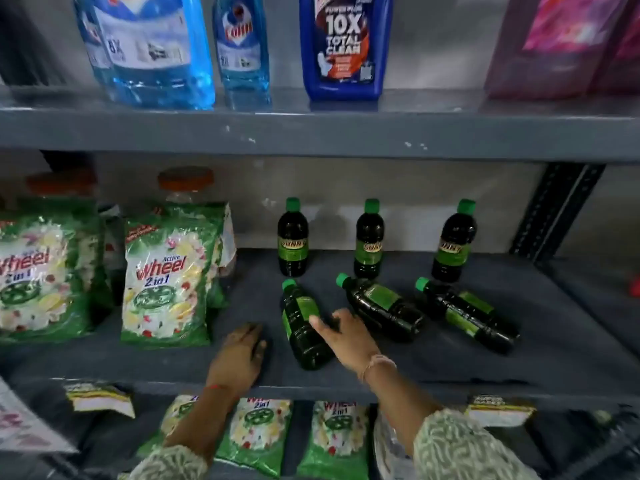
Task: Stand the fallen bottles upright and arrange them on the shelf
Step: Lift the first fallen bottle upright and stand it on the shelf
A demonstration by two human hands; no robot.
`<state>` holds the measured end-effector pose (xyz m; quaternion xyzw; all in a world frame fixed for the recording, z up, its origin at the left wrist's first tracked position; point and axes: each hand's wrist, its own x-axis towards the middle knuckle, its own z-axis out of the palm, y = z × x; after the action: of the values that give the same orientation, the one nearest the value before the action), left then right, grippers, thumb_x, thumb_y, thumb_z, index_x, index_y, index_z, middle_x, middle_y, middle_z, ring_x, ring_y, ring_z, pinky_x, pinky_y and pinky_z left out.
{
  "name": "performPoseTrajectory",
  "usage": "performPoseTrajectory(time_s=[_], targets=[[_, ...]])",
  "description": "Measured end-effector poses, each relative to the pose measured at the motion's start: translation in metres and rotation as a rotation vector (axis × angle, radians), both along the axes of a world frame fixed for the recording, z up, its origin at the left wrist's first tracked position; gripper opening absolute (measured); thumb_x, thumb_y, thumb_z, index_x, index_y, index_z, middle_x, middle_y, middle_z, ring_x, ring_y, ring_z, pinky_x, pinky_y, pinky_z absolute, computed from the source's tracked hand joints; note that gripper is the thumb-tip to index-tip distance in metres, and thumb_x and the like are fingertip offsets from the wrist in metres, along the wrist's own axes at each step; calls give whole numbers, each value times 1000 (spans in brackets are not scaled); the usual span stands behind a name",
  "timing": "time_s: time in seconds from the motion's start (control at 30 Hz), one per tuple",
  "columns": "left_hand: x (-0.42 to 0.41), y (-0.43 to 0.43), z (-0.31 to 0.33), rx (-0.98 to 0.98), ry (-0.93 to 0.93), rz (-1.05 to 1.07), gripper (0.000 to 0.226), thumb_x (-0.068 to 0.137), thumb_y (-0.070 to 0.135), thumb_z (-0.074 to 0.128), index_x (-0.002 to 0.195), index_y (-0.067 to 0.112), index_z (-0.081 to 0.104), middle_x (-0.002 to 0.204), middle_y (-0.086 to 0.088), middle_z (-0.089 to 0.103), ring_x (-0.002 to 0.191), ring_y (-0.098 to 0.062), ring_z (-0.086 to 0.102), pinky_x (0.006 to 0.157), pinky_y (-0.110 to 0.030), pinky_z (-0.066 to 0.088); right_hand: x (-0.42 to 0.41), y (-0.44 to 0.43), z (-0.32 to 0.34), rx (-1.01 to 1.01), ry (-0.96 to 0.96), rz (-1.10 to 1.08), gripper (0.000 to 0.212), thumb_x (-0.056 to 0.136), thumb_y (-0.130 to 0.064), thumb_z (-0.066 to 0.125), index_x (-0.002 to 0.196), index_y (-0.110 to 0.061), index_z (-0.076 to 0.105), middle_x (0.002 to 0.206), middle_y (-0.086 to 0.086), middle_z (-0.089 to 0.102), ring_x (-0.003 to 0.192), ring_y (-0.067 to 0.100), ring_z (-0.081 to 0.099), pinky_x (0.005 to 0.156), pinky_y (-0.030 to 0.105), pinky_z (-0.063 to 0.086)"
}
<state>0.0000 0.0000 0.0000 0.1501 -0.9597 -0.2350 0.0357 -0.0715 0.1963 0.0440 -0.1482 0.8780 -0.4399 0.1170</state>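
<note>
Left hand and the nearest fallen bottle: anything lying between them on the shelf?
Nothing: in the head view, only bare grey shelf separates the left hand from the nearest fallen bottle.

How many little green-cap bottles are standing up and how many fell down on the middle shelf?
Standing bottles: 3
Fallen bottles: 3
Total: 6

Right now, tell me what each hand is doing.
Left hand: open, flat on the shelf, holding nothing.
Right hand: open, fingers on the nearest fallen bottle, not gripping it.
</note>
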Motion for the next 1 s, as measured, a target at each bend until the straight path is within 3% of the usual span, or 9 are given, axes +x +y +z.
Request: performPoseTrajectory(time_s=[0.07, 0.13, 0.33, 0.4, 0.5, 0.73, 0.83, 0.93, 1.0], targets=[[-6, -5, -7, -81, -90, -36, 72, 82, 44, 10, 144, 9, 14, 157, -9, 9, 146, -23, 8, 121, -36, 11, -10, -18, 4, 115, -176, 44, 83, 61, -76, 57, 110, -9, 50, 113, 6, 54, 106, 28, 54, 83, 31, 40], [-11, -7, -12, -125, -107, -57, 82, 75, 51, -2, 145, 9, 6, 158, -8, 4, 146, -22, 3, 122, -37, 7, -19, -31, 8, 184, -274, 101, 96, 41, -83, 62, 112, -18, 60, 117, 3, 63, 103, 26, 60, 86, 33, 48], [-12, -10, -25, -181, 0, -65, 92, 67, 54, -8, 144, 9, 13, 156, -11, 14, 146, -25, 11, 120, -38, 10, -26, -40, -12, -41, -179, -14, 54, 54, -59, 72, 87, -17, 70, 88, 4, 72, 81, 21, 67, 78, 39, 56], [-11, -9, -23, -186, -13, -59, 92, 66, 54, -10, 144, 11, 10, 157, -8, 12, 146, -23, 8, 120, -37, 10, -26, -39, -17, -145, -37, -71, 46, 63, -49, 75, 92, -16, 64, 87, 2, 69, 82, 19, 66, 76, 37, 54], [-11, -8, -22, -193, -10, -59, 90, 68, 53, -9, 144, 10, 12, 157, -7, 13, 146, -23, 8, 120, -38, 10, -32, -37, -19, -222, 126, -125, 55, 63, -39, 80, 103, -14, 52, 92, -1, 63, 84, 15, 61, 74, 30, 50], [-10, -5, -19, -223, -56, -53, 91, 65, 53, -13, 145, 14, 5, 158, -3, 6, 146, -18, 2, 120, -33, 4, -34, -34, -30, -216, 170, -91, 79, 54, -30, 87, 119, -13, 45, 109, -1, 58, 97, 8, 53, 84, 22, 44], [-9, -5, -18, -225, -64, -53, 91, 65, 53, -13, 145, 14, 5, 158, -2, 6, 146, -17, 1, 120, -33, 4, -30, -32, -30, -258, 75, -76, 73, 57, -22, 85, 118, -16, 46, 109, -1, 59, 99, 10, 56, 94, 32, 48], [-10, -5, -18, -218, -79, -48, 92, 65, 54, -13, 145, 14, 3, 158, -2, 4, 146, -16, 0, 119, -32, 2, -16, -40, -36, -290, 117, -220, 106, 47, -37, 87, 134, -19, 31, 135, 5, 43, 126, 20, 38, 110, 45, 30], [-10, -5, -18, -223, -71, -49, 92, 65, 54, -13, 145, 14, 4, 158, -2, 4, 146, -16, 1, 120, -32, 2, -6, -52, -34, -237, 182, -350, 119, 44, -45, 87, 139, -16, 22, 139, 10, 33, 130, 26, 27, 108, 50, 22]])
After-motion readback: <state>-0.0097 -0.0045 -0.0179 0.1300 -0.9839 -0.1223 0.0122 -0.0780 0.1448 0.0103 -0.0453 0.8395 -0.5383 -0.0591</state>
